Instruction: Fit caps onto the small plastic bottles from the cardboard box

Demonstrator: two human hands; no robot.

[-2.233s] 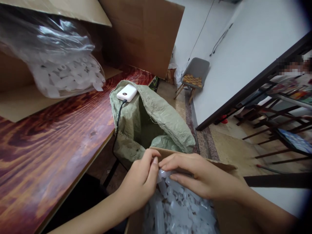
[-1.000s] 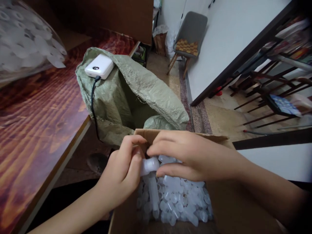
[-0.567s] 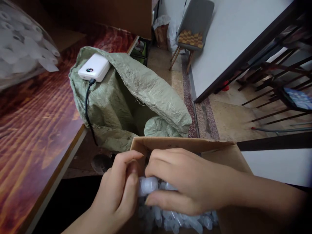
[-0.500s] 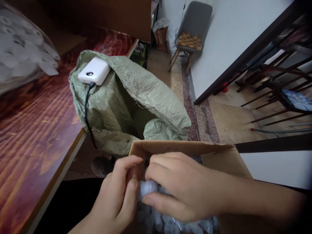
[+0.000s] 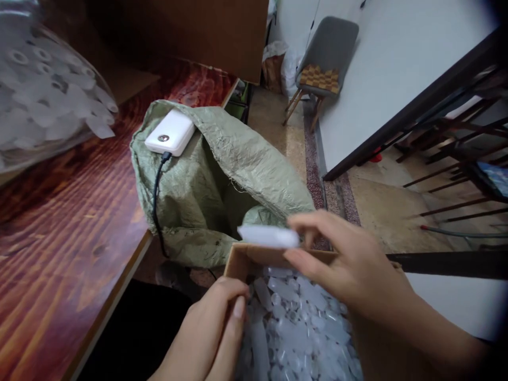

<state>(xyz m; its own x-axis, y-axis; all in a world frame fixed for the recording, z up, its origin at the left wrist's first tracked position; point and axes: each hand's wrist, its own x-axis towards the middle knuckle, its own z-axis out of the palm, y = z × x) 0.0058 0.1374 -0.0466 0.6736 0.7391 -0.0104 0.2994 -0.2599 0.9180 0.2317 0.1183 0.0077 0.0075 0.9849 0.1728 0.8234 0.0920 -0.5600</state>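
The cardboard box (image 5: 264, 255) in front of me holds many small translucent white plastic pieces (image 5: 293, 328). My left hand (image 5: 210, 330) is closed by the box's left wall, thumb against curled fingers; whatever it grips is hidden. Over the far rim is my right hand (image 5: 337, 254), with thumb and index finger apart. A blurred, longish white plastic piece (image 5: 265, 236) is in the air at its fingertips and seems loose from them. Just beyond the box, a green woven sack (image 5: 262, 159) gapes open.
A white power bank (image 5: 170, 132) with a black cable (image 5: 156, 196) lies on the sack. On the wood-grained table (image 5: 79, 227) at left is a clear bag of white tube-like pieces (image 5: 51, 100). A grey chair (image 5: 329, 53) stands farther back by the wall.
My right hand has moved away from my left, up and right to the box's far rim, with the white plastic piece leaving its fingers. The view has shifted slightly.
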